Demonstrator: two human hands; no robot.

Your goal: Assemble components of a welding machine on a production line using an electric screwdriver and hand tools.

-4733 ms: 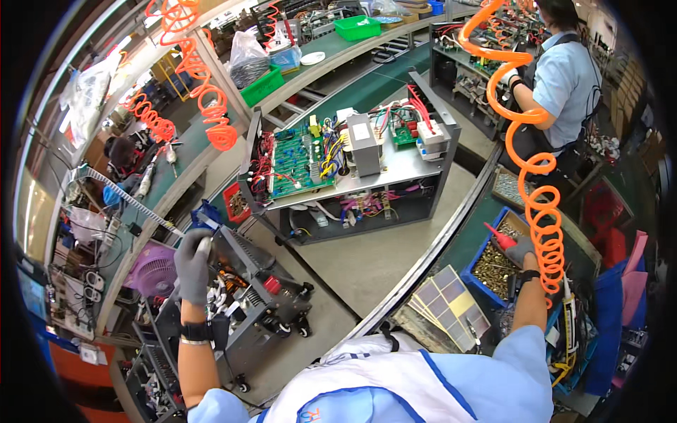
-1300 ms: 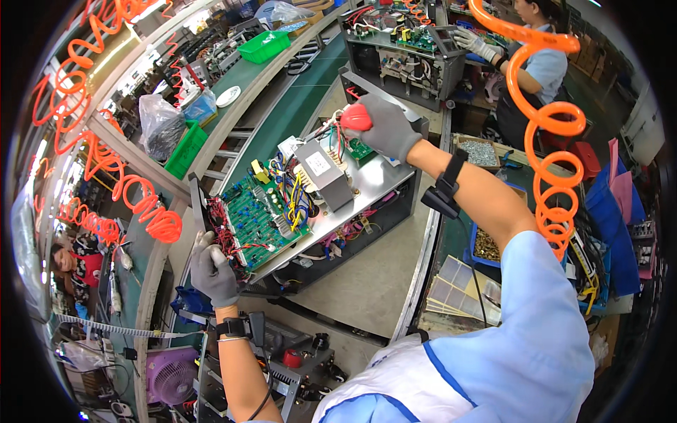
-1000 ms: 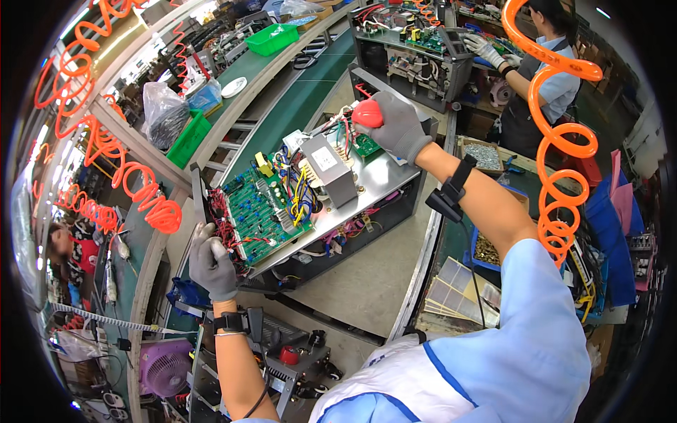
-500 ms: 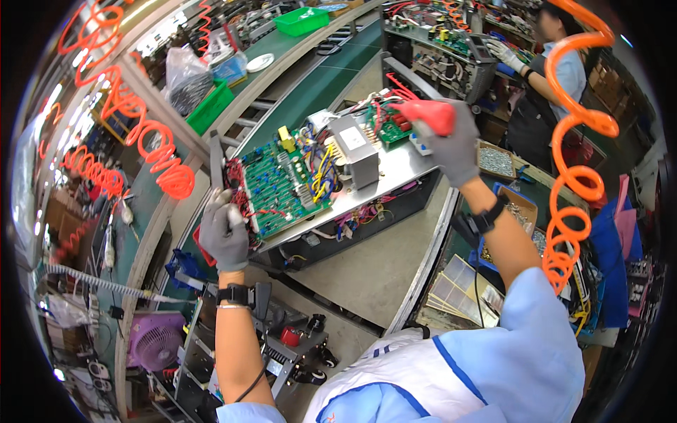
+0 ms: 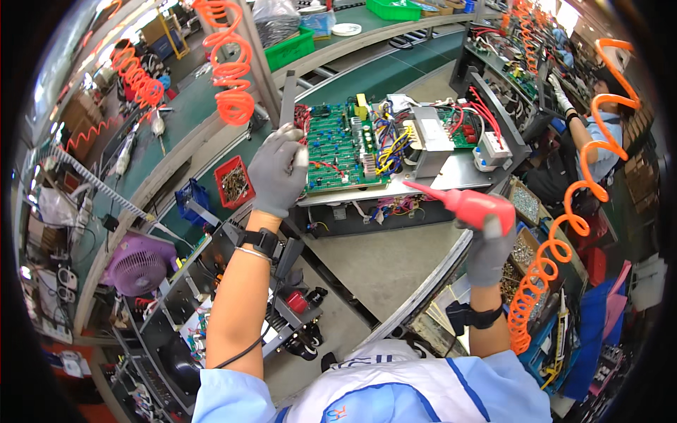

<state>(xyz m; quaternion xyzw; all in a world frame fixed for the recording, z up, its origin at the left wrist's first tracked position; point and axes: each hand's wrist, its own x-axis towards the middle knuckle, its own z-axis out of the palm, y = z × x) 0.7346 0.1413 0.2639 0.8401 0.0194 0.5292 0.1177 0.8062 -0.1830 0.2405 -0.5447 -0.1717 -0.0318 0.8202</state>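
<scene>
An opened metal chassis lies across in front of me. It carries a green circuit board, coloured wires and a large transformer. With gloved fingers curled, my left hand grips the chassis at its left end, by the upright dark side panel. My right hand, also gloved, is closed around a red pistol-shaped tool with a slim tapered nozzle. The nozzle points left, just in front of the chassis's front edge below the transformer. Whether it touches anything, I cannot tell.
A red bin of screws stands left of the chassis. At the right are trays of small hardware and an orange coiled hose. A purple fan sits lower left. Another person's gloved hand works at far right.
My right hand has come down and toward me with the red tool, from above the chassis's right end to its front. The view has shifted; my left hand stays at the left end.
</scene>
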